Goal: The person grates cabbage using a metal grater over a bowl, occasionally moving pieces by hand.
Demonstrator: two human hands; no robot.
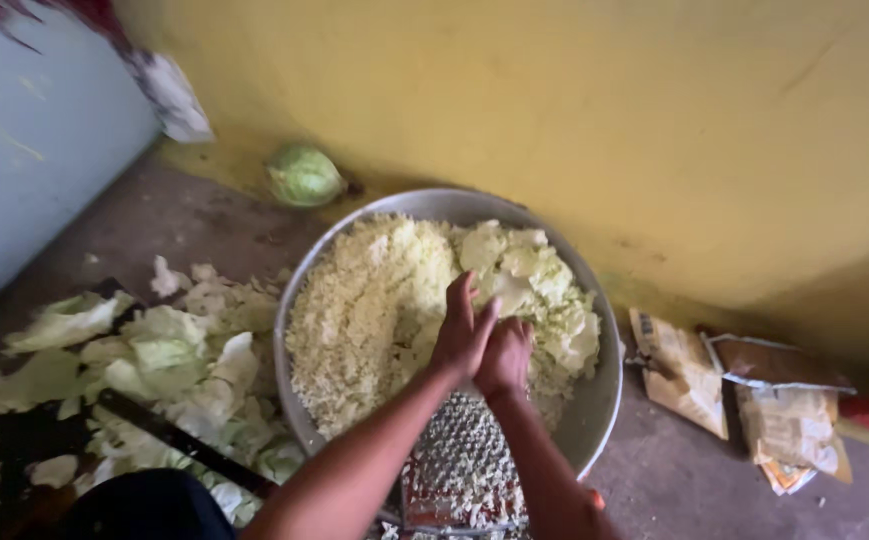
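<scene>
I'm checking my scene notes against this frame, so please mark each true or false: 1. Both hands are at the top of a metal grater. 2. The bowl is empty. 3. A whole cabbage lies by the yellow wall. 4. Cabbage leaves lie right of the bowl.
1. True: the left hand and right hand meet above the grater.
2. False: the metal bowl holds grated cabbage and larger pieces.
3. True: the whole cabbage lies there.
4. False: the loose leaves lie left; crumpled bags lie right.
</scene>
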